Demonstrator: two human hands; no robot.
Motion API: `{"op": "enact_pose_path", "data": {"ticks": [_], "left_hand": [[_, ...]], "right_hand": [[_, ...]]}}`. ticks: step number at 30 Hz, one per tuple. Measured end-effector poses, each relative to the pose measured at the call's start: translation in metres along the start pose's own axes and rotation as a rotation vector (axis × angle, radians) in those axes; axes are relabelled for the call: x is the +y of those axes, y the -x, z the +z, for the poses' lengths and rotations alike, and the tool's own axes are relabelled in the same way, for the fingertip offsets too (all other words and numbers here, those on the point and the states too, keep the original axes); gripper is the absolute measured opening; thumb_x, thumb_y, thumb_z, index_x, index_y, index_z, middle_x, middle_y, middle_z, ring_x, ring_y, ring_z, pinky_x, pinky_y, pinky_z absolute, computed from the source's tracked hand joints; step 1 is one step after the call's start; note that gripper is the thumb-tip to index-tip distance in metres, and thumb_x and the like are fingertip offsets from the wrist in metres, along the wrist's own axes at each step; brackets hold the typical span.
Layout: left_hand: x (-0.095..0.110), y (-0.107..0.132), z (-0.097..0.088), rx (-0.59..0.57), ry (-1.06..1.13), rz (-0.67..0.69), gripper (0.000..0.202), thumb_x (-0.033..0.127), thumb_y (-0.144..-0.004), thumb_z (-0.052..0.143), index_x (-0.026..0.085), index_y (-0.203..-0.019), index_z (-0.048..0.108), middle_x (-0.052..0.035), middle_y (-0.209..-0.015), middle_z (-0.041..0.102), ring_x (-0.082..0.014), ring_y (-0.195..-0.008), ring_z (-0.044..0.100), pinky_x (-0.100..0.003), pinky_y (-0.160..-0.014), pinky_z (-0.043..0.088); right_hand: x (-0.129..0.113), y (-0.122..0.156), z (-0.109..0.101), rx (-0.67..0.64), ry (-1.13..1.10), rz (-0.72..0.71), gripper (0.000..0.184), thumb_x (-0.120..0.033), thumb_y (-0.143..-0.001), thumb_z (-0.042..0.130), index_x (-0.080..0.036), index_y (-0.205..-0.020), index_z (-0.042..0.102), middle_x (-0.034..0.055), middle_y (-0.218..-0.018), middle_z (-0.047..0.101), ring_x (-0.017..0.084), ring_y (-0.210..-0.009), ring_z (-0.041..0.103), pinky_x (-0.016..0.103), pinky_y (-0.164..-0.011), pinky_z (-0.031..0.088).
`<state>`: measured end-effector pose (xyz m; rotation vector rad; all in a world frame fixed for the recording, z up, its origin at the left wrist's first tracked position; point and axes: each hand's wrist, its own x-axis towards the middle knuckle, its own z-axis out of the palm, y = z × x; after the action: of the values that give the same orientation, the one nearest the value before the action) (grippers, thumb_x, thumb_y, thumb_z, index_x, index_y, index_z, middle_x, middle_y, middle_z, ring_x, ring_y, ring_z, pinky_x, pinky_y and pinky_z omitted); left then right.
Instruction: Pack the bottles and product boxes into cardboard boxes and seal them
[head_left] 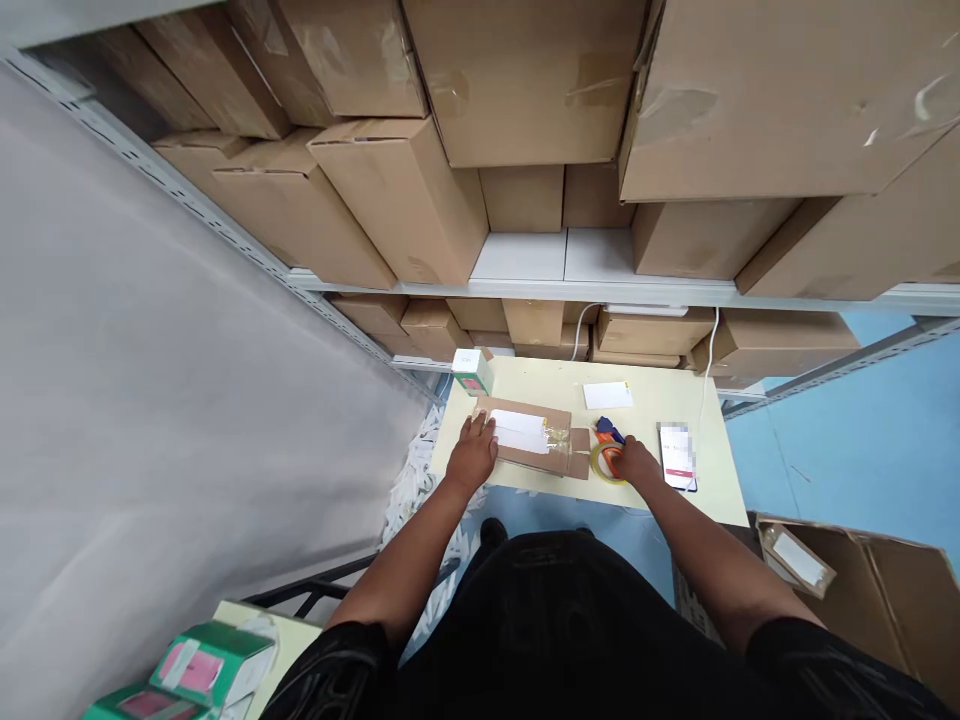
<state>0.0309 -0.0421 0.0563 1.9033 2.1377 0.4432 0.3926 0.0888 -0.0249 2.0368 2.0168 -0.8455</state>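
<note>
A small cardboard box lies on the table, with a white label on its top. Clear tape shows near its right end, where a flap sticks out. My left hand rests on the box's left end, fingers stretched out over the top and label edge. To the right of the box, my right hand is closed on a tape dispenser with orange and blue parts and a yellowish tape roll. Its fingertips are partly hidden by the dispenser.
Behind the box stands a small white-and-green carton. A white label sheet and a phone lie on the pale table. Shelves of cardboard boxes rise ahead. An open carton holds a labelled parcel at lower right.
</note>
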Motion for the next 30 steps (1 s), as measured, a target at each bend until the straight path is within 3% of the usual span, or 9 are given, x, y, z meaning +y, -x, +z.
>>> {"op": "enact_pose_path", "data": {"ticks": [4,7,10,14,17,19,21,25,30], "left_hand": [[0.015,-0.001,-0.003,-0.031,-0.064,0.026,0.042,0.016,-0.095,0.045,0.016,-0.132,0.065,-0.0195,-0.144,0.056,-0.0375,-0.145,0.038,-0.059,-0.119,0.030],[0.016,-0.009,-0.004,-0.153,-0.005,0.132,0.043,0.009,-0.090,0.047,0.020,-0.126,0.068,-0.0154,-0.130,0.063,-0.0324,-0.127,0.054,-0.050,-0.111,0.042],[0.009,-0.019,-0.006,-0.137,0.155,0.091,0.040,0.013,-0.087,0.052,0.020,-0.121,0.071,-0.0116,-0.127,0.065,-0.0278,-0.116,0.060,-0.043,-0.106,0.048],[-0.007,-0.035,-0.015,-0.163,0.575,-0.060,0.030,0.034,-0.096,0.049,0.021,-0.105,0.074,-0.0082,-0.113,0.071,-0.0228,-0.103,0.066,-0.038,-0.097,0.053],[-0.019,-0.045,-0.024,-0.294,0.955,-0.223,0.056,0.060,-0.099,0.038,0.016,-0.105,0.072,-0.0108,-0.100,0.073,-0.0203,-0.087,0.068,-0.033,-0.079,0.055],[-0.024,-0.051,-0.030,-0.368,1.150,-0.289,0.069,0.072,-0.097,0.034,0.013,-0.103,0.070,-0.0116,-0.092,0.073,-0.0183,-0.079,0.068,-0.029,-0.070,0.053],[-0.027,-0.055,-0.035,-0.403,1.274,-0.307,0.069,0.076,-0.092,0.041,0.013,-0.100,0.067,-0.0098,-0.086,0.072,-0.0168,-0.074,0.068,-0.026,-0.065,0.050],[-0.029,-0.057,-0.039,-0.433,1.399,-0.381,0.046,0.062,-0.088,0.064,0.016,-0.094,0.063,-0.0034,-0.074,0.068,-0.0137,-0.063,0.065,-0.022,-0.056,0.047],[-0.033,-0.060,-0.041,-0.389,1.371,-0.501,0.028,0.045,-0.090,0.067,0.018,-0.085,0.061,0.0001,-0.065,0.064,-0.0115,-0.056,0.061,-0.021,-0.054,0.046]], "right_hand": [[-0.007,-0.011,-0.003,-0.057,-0.024,0.022,0.032,-0.033,-0.087,0.059,-0.014,-0.113,0.064,0.0203,-0.109,0.069,0.033,-0.095,0.072,0.039,-0.073,0.052],[-0.005,0.000,-0.016,0.055,-0.073,0.008,0.034,-0.033,-0.088,0.056,-0.013,-0.115,0.065,0.0181,-0.101,0.072,0.031,-0.089,0.071,0.037,-0.072,0.050],[-0.016,0.028,-0.037,0.232,-0.187,-0.017,0.045,-0.033,-0.087,0.054,-0.016,-0.127,0.063,0.0127,-0.094,0.073,0.029,-0.084,0.070,0.036,-0.073,0.051],[-0.076,0.073,-0.060,0.447,-0.241,-0.340,0.063,-0.031,-0.087,0.052,-0.020,-0.148,0.049,0.0135,-0.123,0.067,0.032,-0.111,0.063,0.044,-0.095,0.051],[-0.141,0.099,-0.059,0.487,-0.083,-0.592,0.069,-0.025,-0.085,0.053,-0.017,-0.153,0.044,0.0153,-0.126,0.062,0.035,-0.117,0.055,0.051,-0.104,0.046],[-0.178,0.109,-0.052,0.497,0.040,-0.626,0.071,-0.021,-0.083,0.055,-0.016,-0.153,0.043,0.0161,-0.121,0.061,0.035,-0.112,0.054,0.053,-0.102,0.045],[-0.203,0.114,-0.044,0.517,0.123,-0.605,0.071,-0.019,-0.083,0.056,-0.015,-0.153,0.042,0.0167,-0.119,0.060,0.035,-0.109,0.053,0.051,-0.100,0.046],[-0.220,0.116,-0.038,0.526,0.207,-0.593,0.073,-0.018,-0.082,0.058,-0.017,-0.154,0.040,0.0160,-0.118,0.059,0.034,-0.106,0.053,0.048,-0.097,0.046],[-0.227,0.113,-0.043,0.480,0.265,-0.633,0.067,-0.019,-0.082,0.059,-0.016,-0.147,0.046,0.0155,-0.116,0.058,0.034,-0.105,0.053,0.046,-0.096,0.044]]}}
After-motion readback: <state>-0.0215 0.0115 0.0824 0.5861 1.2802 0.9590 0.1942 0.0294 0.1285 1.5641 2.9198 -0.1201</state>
